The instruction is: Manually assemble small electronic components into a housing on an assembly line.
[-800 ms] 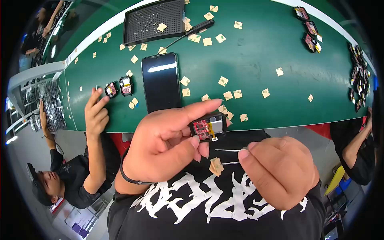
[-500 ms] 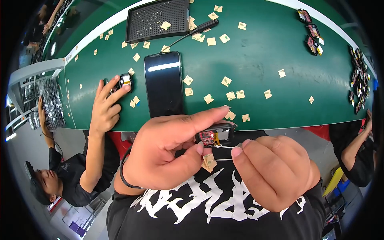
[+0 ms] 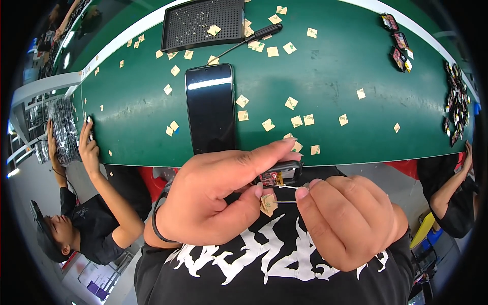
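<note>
My left hand (image 3: 218, 195) is closed around a small black device housing (image 3: 291, 172), holding it just off the table's near edge. A red circuit board (image 3: 270, 178) with a yellow strip shows inside the housing. My right hand (image 3: 351, 218) pinches what looks like metal tweezers (image 3: 285, 202), whose two thin prongs are apart. One prong reaches the board's lower edge. The other meets a beige paper square (image 3: 267, 205) below my left thumb; whether the square is pinched or stuck there I cannot tell. My left thumb and fingers hide part of the board.
A dark phone (image 3: 211, 112) lies on the green table (image 3: 325, 71), amid scattered paper squares. Behind are a black perforated tray (image 3: 203, 23) and a screwdriver (image 3: 264, 33). Several devices (image 3: 399, 40) and a pile of them (image 3: 456, 104) sit right. A co-worker's hand (image 3: 90, 150) is left.
The co-worker's hand has moved left with the device it held beside the phone. My left hand has tilted the housing slightly, so less of the board shows. My right hand has barely moved.
</note>
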Action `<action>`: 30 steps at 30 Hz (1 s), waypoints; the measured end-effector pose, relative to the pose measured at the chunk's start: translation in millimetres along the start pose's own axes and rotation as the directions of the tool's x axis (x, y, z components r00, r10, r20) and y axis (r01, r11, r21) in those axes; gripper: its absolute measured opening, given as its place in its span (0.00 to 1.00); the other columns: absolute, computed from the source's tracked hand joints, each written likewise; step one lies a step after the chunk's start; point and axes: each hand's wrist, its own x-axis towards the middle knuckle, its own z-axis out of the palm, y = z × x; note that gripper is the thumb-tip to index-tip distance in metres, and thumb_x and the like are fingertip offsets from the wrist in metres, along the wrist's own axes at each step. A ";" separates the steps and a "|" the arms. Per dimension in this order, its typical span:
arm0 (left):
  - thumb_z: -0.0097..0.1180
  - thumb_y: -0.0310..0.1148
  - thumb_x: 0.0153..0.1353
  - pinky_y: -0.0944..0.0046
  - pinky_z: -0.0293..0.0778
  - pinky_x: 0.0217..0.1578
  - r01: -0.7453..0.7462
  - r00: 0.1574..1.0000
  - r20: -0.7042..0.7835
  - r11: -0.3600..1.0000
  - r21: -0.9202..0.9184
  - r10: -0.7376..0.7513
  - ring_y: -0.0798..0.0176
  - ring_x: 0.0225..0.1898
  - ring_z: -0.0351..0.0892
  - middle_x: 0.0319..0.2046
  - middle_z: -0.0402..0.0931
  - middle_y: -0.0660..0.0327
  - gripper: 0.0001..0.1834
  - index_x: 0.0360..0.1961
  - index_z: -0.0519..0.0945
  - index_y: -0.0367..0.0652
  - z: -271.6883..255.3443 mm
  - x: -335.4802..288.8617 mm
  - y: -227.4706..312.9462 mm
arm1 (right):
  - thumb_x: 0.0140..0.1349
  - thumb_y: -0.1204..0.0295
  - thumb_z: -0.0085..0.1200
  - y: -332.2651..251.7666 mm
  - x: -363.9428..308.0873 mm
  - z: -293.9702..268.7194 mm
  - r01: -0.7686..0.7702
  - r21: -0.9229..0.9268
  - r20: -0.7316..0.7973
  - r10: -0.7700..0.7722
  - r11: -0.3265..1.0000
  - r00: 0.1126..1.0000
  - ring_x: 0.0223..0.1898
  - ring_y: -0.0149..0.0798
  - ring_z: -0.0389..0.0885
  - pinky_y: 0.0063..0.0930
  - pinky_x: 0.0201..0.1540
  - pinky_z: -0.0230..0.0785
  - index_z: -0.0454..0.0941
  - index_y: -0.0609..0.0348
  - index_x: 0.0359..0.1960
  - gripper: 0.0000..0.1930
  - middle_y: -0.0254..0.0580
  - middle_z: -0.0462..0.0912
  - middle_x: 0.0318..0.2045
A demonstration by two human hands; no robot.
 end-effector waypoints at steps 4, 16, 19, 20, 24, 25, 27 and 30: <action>0.39 0.06 0.61 0.69 0.80 0.51 0.026 1.000 -0.001 1.000 -0.006 -0.026 0.61 0.49 0.87 0.60 0.79 0.34 0.34 0.71 0.68 0.23 0.1 -1.4 2.3 | 0.49 0.82 0.65 -1.1 -0.4 0.6 -0.004 0.014 0.003 0.004 1.000 1.000 0.27 0.40 0.77 0.26 0.22 0.62 0.83 0.73 0.29 0.07 0.47 0.79 0.30; 0.44 0.06 0.58 0.62 0.80 0.55 -0.079 0.996 0.048 0.978 0.191 0.071 0.52 0.52 0.89 0.52 0.85 0.38 0.34 0.69 0.71 0.24 -1.9 0.1 7.4 | 0.50 0.81 0.64 -2.6 -3.3 -1.6 0.015 -0.015 0.054 -0.014 1.000 0.998 0.28 0.38 0.75 0.25 0.22 0.63 0.82 0.72 0.28 0.05 0.46 0.78 0.30; 0.43 0.05 0.58 0.63 0.81 0.54 -0.016 0.999 0.049 0.990 0.140 0.009 0.53 0.51 0.89 0.55 0.83 0.37 0.35 0.69 0.71 0.25 -0.1 -4.0 7.4 | 0.51 0.81 0.63 -3.1 -3.7 -3.7 0.025 0.023 0.061 -0.026 0.999 0.998 0.27 0.37 0.74 0.25 0.22 0.63 0.81 0.72 0.28 0.05 0.46 0.77 0.29; 0.42 0.04 0.57 0.64 0.81 0.54 -0.001 0.999 0.036 0.996 0.094 -0.003 0.54 0.50 0.90 0.57 0.82 0.37 0.36 0.70 0.71 0.25 0.7 -5.5 6.5 | 0.51 0.81 0.63 -3.1 -3.7 -4.5 0.038 0.035 0.064 -0.040 0.999 0.997 0.27 0.37 0.74 0.24 0.22 0.63 0.81 0.72 0.28 0.05 0.45 0.77 0.29; 0.40 0.03 0.58 0.65 0.82 0.53 0.089 0.993 0.076 0.996 0.006 -0.089 0.56 0.50 0.89 0.59 0.80 0.37 0.36 0.70 0.71 0.26 -2.5 -5.0 5.5 | 0.51 0.80 0.63 0.9 -4.5 -7.3 0.069 0.041 0.085 -0.073 0.997 0.994 0.27 0.37 0.74 0.24 0.23 0.64 0.81 0.73 0.27 0.06 0.45 0.77 0.28; 0.40 0.03 0.59 0.65 0.82 0.53 0.118 0.990 0.079 0.993 -0.025 -0.116 0.57 0.49 0.89 0.59 0.80 0.37 0.35 0.70 0.71 0.26 -2.1 -5.9 4.7 | 0.51 0.79 0.63 2.0 -4.8 -7.7 0.097 0.039 0.087 -0.100 0.995 0.991 0.28 0.37 0.74 0.24 0.23 0.65 0.81 0.73 0.27 0.06 0.45 0.77 0.28; 0.40 0.03 0.60 0.65 0.83 0.53 0.148 0.986 0.085 0.987 -0.055 -0.143 0.57 0.49 0.89 0.59 0.80 0.36 0.35 0.70 0.71 0.26 -1.6 -5.8 5.3 | 0.51 0.79 0.63 2.6 -6.2 -8.1 0.122 0.036 0.089 -0.125 0.992 0.988 0.28 0.38 0.75 0.24 0.24 0.66 0.81 0.73 0.27 0.07 0.46 0.77 0.28; 0.39 0.04 0.61 0.66 0.83 0.52 0.181 0.979 0.111 0.981 -0.075 -0.172 0.59 0.49 0.89 0.60 0.80 0.36 0.34 0.70 0.70 0.26 -1.9 -2.3 7.4 | 0.51 0.78 0.62 2.9 -10.8 -6.0 0.174 -0.008 0.053 -0.173 0.985 0.983 0.28 0.39 0.76 0.25 0.25 0.67 0.80 0.74 0.27 0.07 0.47 0.78 0.28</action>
